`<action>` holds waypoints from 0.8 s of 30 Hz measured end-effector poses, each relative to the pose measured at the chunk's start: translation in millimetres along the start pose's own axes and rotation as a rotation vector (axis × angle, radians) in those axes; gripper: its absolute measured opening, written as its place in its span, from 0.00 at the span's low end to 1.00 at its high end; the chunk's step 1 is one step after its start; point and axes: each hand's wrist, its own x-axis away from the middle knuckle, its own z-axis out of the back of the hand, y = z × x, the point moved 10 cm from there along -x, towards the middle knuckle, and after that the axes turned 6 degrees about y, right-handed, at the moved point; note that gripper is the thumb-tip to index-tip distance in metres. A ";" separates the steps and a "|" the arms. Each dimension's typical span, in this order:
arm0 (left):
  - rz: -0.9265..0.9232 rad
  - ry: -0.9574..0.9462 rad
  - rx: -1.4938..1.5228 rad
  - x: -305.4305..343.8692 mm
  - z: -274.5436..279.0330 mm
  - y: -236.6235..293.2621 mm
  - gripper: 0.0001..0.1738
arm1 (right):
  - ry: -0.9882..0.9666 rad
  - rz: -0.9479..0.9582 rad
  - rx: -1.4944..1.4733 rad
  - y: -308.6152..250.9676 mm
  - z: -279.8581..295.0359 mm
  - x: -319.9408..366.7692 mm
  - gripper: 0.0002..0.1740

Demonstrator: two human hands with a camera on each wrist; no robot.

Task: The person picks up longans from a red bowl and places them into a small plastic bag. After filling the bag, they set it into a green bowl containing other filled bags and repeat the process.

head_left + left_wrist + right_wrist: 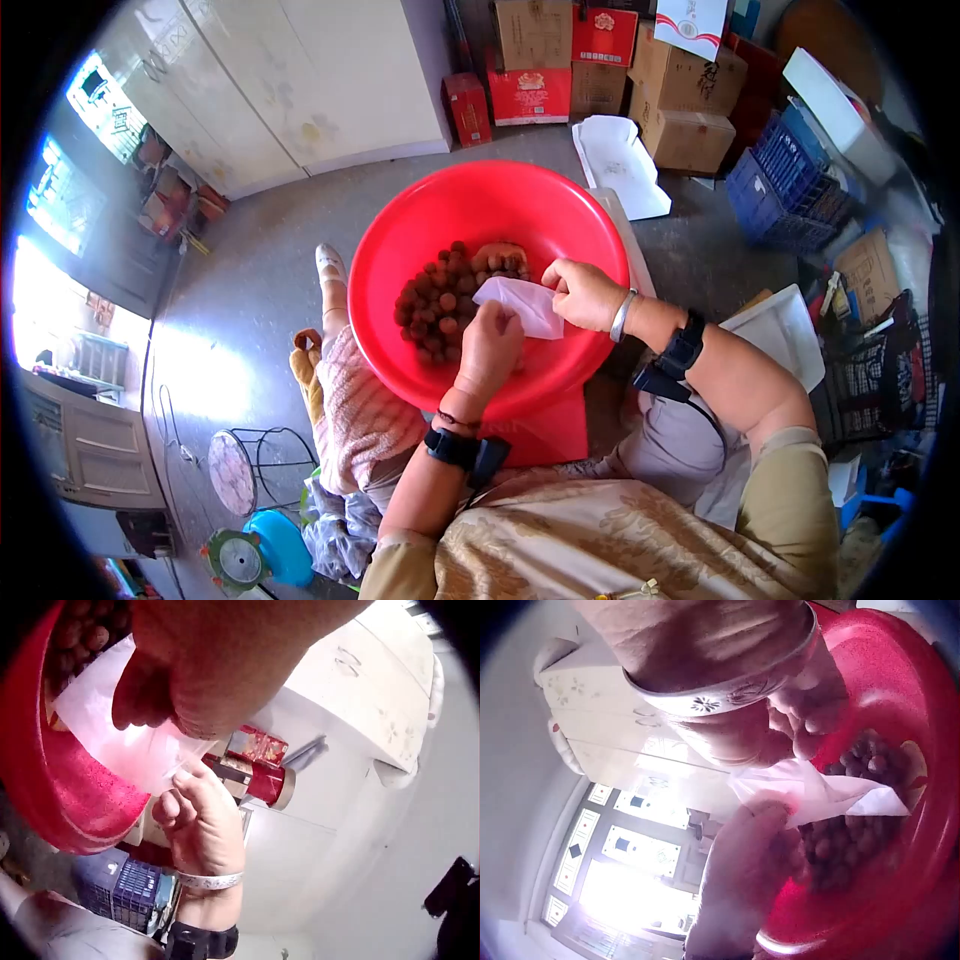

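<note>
A red basin holds a heap of small round brown fruits. Above its right part is a thin white plastic bag. The left hand pinches the bag's near left edge, and the right hand, with a silver bracelet, pinches its right edge. In the left wrist view the bag is stretched between the left hand and the right hand. The right wrist view shows the bag over the fruits. A tan object lies beside the fruits, partly hidden.
Cardboard boxes and a white tray stand beyond the basin. Blue crates are at the right, with another white tray nearer. A round stool stands at lower left, near a blue basin.
</note>
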 end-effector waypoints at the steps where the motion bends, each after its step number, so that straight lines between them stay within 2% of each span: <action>1: -0.108 -0.017 -0.053 -1.8 -4.5 8.0 0.05 | -0.083 0.023 0.015 4.0 -10.6 -0.3 0.07; 2: -0.099 -0.021 -0.053 -6.9 -7.9 -0.2 0.05 | -0.167 0.046 0.029 8.5 -20.3 0.5 0.09; 4: -0.120 -0.065 -0.013 -17.0 -14.1 -12.8 0.06 | -0.179 0.014 0.049 7.2 -17.6 -0.3 0.10; 5: -0.040 -0.094 0.009 -20.1 -12.7 -24.4 0.08 | -0.183 -0.007 0.070 4.5 -14.5 -1.1 0.10; 7: -0.049 -0.063 -0.231 -31.4 -3.2 -38.6 0.09 | -0.160 -0.044 0.050 0.9 -3.3 -4.2 0.10; 9: -0.023 -0.093 -0.254 -33.2 -5.0 -50.5 0.12 | 0.007 0.028 0.164 -6.7 18.6 -9.0 0.10; 11: 0.114 -0.193 -0.235 -32.0 -17.7 -69.7 0.16 | -0.001 -0.011 0.244 -5.9 19.8 -8.9 0.10; 12: 0.115 -0.194 -0.234 -31.3 -21.7 -77.5 0.16 | 0.041 0.002 0.274 -5.7 21.8 -8.9 0.08; 14: -0.205 -0.339 -0.502 -19.9 -47.8 -72.0 0.16 | 0.081 0.015 0.305 -5.9 22.4 -7.9 0.07; 15: -0.203 -0.337 -0.499 -17.4 -49.7 -72.2 0.16 | 0.085 0.029 0.382 -7.4 20.8 -7.1 0.07; 17: -0.323 -0.757 -0.632 11.8 -85.6 -78.2 0.17 | 0.087 0.048 0.461 -8.2 18.5 -8.5 0.08; 18: -0.238 -0.696 -0.446 18.4 -82.3 -81.6 0.15 | 0.038 0.029 0.464 -4.6 13.1 -9.7 0.08; 19: -0.237 -0.691 -0.444 15.0 -83.9 -86.8 0.15 | -0.011 0.009 0.467 -1.5 7.8 -10.2 0.08; 21: -0.282 -0.984 -0.772 28.7 -98.4 -115.1 0.15 | -0.060 -0.013 0.487 -0.7 3.6 -10.2 0.12; 22: -0.282 -0.981 -0.773 28.0 -97.7 -117.9 0.15 | -0.108 -0.041 0.504 1.8 -0.2 -9.2 0.16; 24: -0.244 -0.939 -0.915 23.4 -90.5 -132.0 0.14 | -0.124 -0.037 0.514 2.3 -2.4 -8.9 0.16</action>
